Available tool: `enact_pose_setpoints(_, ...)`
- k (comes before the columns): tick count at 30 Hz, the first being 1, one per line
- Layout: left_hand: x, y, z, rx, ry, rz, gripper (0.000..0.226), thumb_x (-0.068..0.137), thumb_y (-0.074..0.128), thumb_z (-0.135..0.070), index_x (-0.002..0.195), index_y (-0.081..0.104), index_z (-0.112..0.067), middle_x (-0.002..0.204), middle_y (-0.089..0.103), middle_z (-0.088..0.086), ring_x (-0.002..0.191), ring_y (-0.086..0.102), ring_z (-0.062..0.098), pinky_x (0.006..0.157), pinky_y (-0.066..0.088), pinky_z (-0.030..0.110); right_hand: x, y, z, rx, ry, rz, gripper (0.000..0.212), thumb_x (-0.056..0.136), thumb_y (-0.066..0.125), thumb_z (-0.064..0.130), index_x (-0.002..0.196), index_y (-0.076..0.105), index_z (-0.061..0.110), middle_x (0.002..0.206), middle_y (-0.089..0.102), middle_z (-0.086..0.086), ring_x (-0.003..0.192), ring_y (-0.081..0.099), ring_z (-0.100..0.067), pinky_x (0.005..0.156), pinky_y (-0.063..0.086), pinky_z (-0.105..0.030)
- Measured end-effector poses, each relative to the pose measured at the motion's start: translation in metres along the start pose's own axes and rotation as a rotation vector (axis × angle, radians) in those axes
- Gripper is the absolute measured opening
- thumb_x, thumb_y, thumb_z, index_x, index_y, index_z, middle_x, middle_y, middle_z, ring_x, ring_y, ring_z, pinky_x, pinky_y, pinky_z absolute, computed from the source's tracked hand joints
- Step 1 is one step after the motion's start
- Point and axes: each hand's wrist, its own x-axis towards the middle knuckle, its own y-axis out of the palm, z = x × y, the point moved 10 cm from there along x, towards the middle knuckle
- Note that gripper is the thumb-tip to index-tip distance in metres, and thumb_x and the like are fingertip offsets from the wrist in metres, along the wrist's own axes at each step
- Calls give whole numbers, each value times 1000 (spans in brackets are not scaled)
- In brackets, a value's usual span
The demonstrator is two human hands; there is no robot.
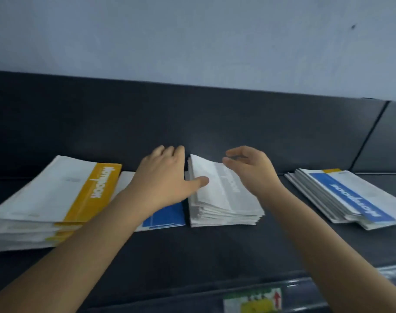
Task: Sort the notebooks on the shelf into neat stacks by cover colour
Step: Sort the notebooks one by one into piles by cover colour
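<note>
I read this as a shop: dark shelf [215, 249], price tag [252, 300] on its front edge, same-brand notebooks [57, 193] stacked on it.

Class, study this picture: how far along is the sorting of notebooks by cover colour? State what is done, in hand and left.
Done: the yellow stack on the left looks sorted. In hand: the left hand grips the grey stack, the right hand hovers at its top cover. Left: a blue notebook lies alone beside it, and the fanned blue stack shows a yellow corner at the back.
</note>
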Motion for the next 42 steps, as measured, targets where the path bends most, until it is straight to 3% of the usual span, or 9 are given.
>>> enact_pose_setpoints(9, 50, 71, -177, -132, 33, 161, 80, 86, 43, -71, 141, 37, -14, 146, 44, 2, 136, 35, 22, 103, 35, 36, 15, -206, -171, -817, 330, -20, 68, 82, 58, 61, 124, 51, 8, 124, 57, -9, 113, 53, -28, 82, 42, -34)
enact_pose_setpoints(16, 70, 122, -253, -265, 38, 350, 88, 84, 46, -73, 150, 29, -17, 156, 33, -2, 142, 32, 19, 106, 36, 36, 15, -293, -275, -779, 792, -8, 143, 18, 50, 100, 133, 48, 15, 133, 54, -8, 121, 49, -32, 102, 40, -46)
enact_pose_setpoints(19, 76, 127, -261, -234, 47, 338, 86, 85, 49, -71, 149, 30, -17, 155, 34, -2, 141, 33, 19, 105, 37, 36, 15, -301, -269, -782, 755, -88, 132, 35, 63, 92, 136, 41, 9, 135, 51, -11, 125, 45, -33, 105, 34, -47)
enact_pose_setpoints(22, 82, 126, -258, -294, 14, 310, 83, 83, 54, -69, 146, 34, -19, 150, 40, -3, 133, 43, 19, 102, 42, 36, 24, -304, -236, -915, 521, -227, 82, 72, 72, 56, 126, 42, 2, 126, 53, -15, 117, 48, -35, 91, 39, -42)
enact_pose_setpoints(24, 86, 123, -251, -452, -37, 294, 82, 80, 59, -67, 145, 36, -22, 146, 44, -6, 125, 50, 17, 99, 46, 36, 34, -304, -218, -807, 386, -288, 36, 88, 61, 26, 112, 47, 4, 107, 57, -13, 97, 54, -35, 73, 41, -36)
enact_pose_setpoints(27, 90, 110, -232, -736, -125, 226, 83, 79, 66, -61, 147, 34, -24, 143, 46, -7, 124, 50, 14, 102, 43, 33, 51, -295, -191, -426, 283, -273, 14, 90, 58, 18, 102, 56, 11, 94, 60, -7, 84, 58, -30, 72, 50, -40)
enact_pose_setpoints(33, 79, 72, -162, -1197, -257, 52, 52, 86, 72, -34, 129, 45, -24, 118, 66, -5, 97, 68, 11, 89, 55, 39, 52, -174, -116, 455, 200, 34, 18, 90, 60, 3, 108, 62, 3, 94, 70, -10, 76, 66, -26, 68, 56, -37)
enact_pose_setpoints(37, 60, 42, -80, -1207, -332, -68, 37, 84, 73, -8, 115, 56, -21, 94, 70, -7, 67, 70, 2, 53, 54, 19, 38, -64, -81, 627, 299, 262, 22, 88, 57, -3, 109, 59, 2, 98, 71, -12, 81, 70, -26, 65, 60, -37)
enact_pose_setpoints(42, 27, 24, 20, -986, -334, 202, 37, 78, 77, -12, 112, 65, -21, 100, 75, 3, 76, 73, 15, 61, 57, 25, 38, 14, -44, 779, 368, 262, 44, 82, 69, 3, 123, 55, 2, 105, 69, -12, 81, 71, -24, 56, 56, -29)
